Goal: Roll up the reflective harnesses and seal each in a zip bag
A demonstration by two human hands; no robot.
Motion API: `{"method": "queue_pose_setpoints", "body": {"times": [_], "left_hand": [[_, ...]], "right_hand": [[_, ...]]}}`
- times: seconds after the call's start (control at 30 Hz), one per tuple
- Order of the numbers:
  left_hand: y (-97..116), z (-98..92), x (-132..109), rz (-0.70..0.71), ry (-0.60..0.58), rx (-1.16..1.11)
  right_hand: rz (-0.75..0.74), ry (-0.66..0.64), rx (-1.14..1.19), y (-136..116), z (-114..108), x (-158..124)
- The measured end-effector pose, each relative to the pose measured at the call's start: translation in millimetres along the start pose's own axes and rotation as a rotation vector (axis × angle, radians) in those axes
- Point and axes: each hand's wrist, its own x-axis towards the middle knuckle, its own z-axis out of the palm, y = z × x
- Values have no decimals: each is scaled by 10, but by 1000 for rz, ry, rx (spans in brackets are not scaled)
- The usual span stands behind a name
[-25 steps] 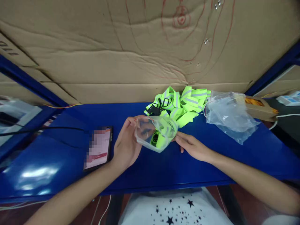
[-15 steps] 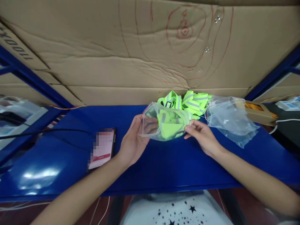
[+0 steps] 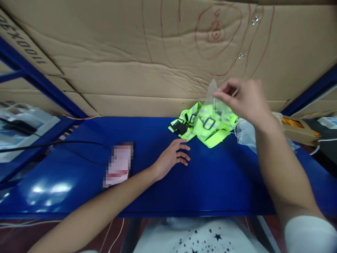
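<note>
My right hand point(image 3: 243, 100) pinches a clear plastic bag point(image 3: 212, 92), lifted above the back of the table with its body hanging down. Below and behind that bag lie neon yellow-green reflective straps point(image 3: 217, 138) with grey stripes and a black buckle frame. Whether the nearest strap is inside the bag or sliding out of it I cannot tell. Further left in the heap shows a black clip buckle point(image 3: 180, 127). My left hand point(image 3: 170, 160) is open over the blue table, fingers spread, just in front of the straps and holding nothing.
A phone point(image 3: 119, 163) lies on the blue table point(image 3: 207, 189) left of my left hand. More clear bags point(image 3: 246, 135) and an open cardboard box point(image 3: 300, 130) are at the right. Behind stands a cardboard wall point(image 3: 118, 80). A black cable point(image 3: 65, 142) crosses from the left.
My left hand has let go of the bag and dropped lower. The right hand has raised the bag toward the back, tilting it upright over the strap heap. The view has shifted slightly.
</note>
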Motion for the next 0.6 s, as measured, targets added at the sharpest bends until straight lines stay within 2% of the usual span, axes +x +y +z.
{"method": "queue_pose_setpoints", "body": {"times": [0.1,0.13,0.23,0.37,0.47,0.5,0.6], "left_hand": [[14,-6,-5,-1,-14,21],[11,-7,-6,-1,-22,26],[-4,-11,-6,-3,-47,35],[-4,-18,-5,-12,-62,34],[5,-20,-8,-12,-65,33],[7,-20,-10,-14,-65,33],[8,-27,-12,-18,-61,25]], "right_hand": [[-33,-65,-78,-66,-171,143],[-28,-19,-83,-68,-197,177],[15,319,-23,-44,-137,249],[-55,409,81,-73,45,275],[-153,694,162,-152,67,258],[-171,699,159,-172,64,253],[-114,450,98,-192,100,256]]}}
